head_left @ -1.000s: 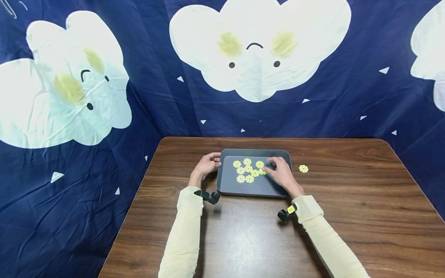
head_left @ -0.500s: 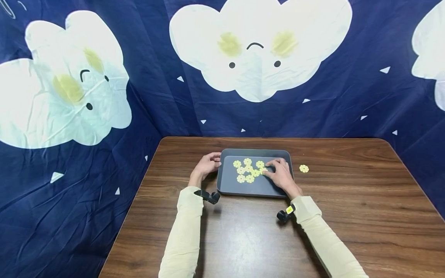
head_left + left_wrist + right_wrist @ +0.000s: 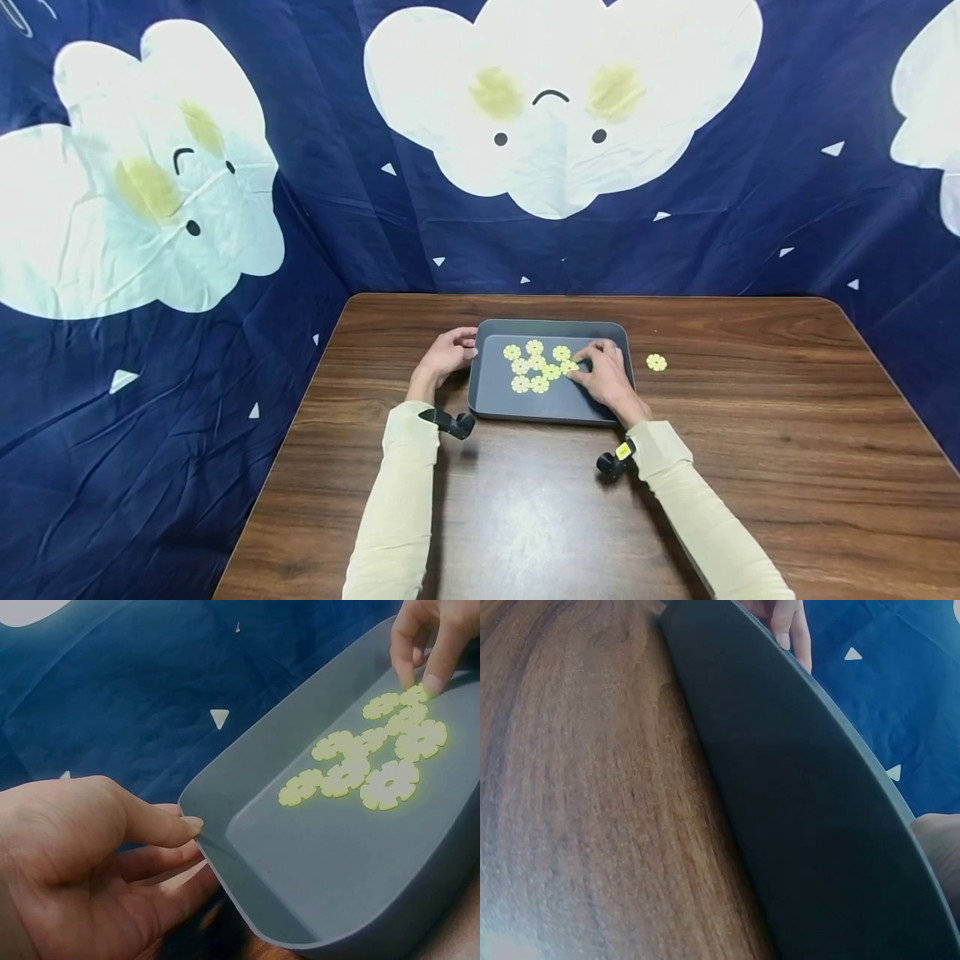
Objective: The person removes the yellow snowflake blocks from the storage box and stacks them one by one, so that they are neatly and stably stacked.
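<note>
The grey tray (image 3: 495,407) lies flat on the bench (image 3: 765,433), between the person's two hands; at its left end the left hand (image 3: 82,855) pinches the wall, thumb on the rim and fingers outside, a hold that probably serves to steady the tray. The right hand (image 3: 607,377) reaches in over the right-hand part of the tray; thumb and forefinger pinch the yellow disc (image 3: 414,694) at the cluster's end, presumably by its edges because it lies so low and flat. The other yellow discs (image 3: 389,784) lie close together on the tray floor; whether their slots interlock cannot be told; a lone disc (image 3: 656,362) rests on the bench just beyond the tray's right end, seemingly set apart from the rest.
</note>
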Demonstrator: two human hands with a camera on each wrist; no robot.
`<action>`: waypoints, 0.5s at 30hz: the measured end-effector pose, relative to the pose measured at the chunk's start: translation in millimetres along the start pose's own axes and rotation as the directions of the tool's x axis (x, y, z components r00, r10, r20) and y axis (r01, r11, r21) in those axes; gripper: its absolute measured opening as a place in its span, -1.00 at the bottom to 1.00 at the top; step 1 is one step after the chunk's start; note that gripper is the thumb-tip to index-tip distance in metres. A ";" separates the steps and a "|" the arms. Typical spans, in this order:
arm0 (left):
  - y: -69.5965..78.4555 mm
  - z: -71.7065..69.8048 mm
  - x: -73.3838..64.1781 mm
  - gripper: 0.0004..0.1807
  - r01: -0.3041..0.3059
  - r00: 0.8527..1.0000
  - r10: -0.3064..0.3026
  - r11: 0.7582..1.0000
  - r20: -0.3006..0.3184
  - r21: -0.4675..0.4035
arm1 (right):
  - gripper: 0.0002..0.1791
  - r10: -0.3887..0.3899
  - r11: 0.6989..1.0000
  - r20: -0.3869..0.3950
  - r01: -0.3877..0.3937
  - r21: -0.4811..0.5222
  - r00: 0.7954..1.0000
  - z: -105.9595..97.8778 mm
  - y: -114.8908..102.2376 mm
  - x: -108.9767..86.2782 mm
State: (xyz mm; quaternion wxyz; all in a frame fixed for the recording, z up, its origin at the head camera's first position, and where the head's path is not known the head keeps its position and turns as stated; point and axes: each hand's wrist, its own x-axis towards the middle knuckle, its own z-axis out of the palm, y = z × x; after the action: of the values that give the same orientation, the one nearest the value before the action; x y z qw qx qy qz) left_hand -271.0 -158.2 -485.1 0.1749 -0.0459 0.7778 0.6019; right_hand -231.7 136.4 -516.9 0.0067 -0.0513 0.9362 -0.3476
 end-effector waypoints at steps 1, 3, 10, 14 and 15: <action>0.3 0.0 -0.1 -0.43 0.000 1.000 0.000 1.000 0.000 0.000 | -0.62 0.004 1.000 -0.005 -0.004 0.008 1.000 -0.2 -0.2 0.0; 1.0 0.1 -0.5 -0.43 0.003 1.000 -0.003 1.000 -0.001 -0.008 | -0.62 0.010 1.000 -0.018 -0.009 0.021 1.000 -0.3 -0.4 0.1; 2.3 0.5 -1.7 -0.43 0.006 1.000 -0.006 1.000 -0.003 -0.003 | -0.71 0.013 0.998 -0.053 -0.010 0.057 0.999 -1.7 -0.9 1.4; 2.1 0.2 -2.1 -0.43 0.011 1.000 -0.011 1.000 0.000 -0.007 | -0.81 0.004 0.996 -0.058 0.001 0.088 0.998 -3.2 -1.9 1.7; 2.0 0.2 -2.3 -0.43 0.013 1.000 -0.013 1.000 0.000 -0.010 | -0.82 0.005 0.995 -0.058 0.001 0.100 0.998 -3.6 -2.2 1.8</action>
State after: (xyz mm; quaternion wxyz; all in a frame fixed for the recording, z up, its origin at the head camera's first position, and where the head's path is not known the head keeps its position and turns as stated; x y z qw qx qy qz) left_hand -269.3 -157.7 -482.6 0.1787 -0.0519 0.7744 0.6047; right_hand -233.5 136.9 -512.7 -0.0174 -0.0399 0.9175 -0.3954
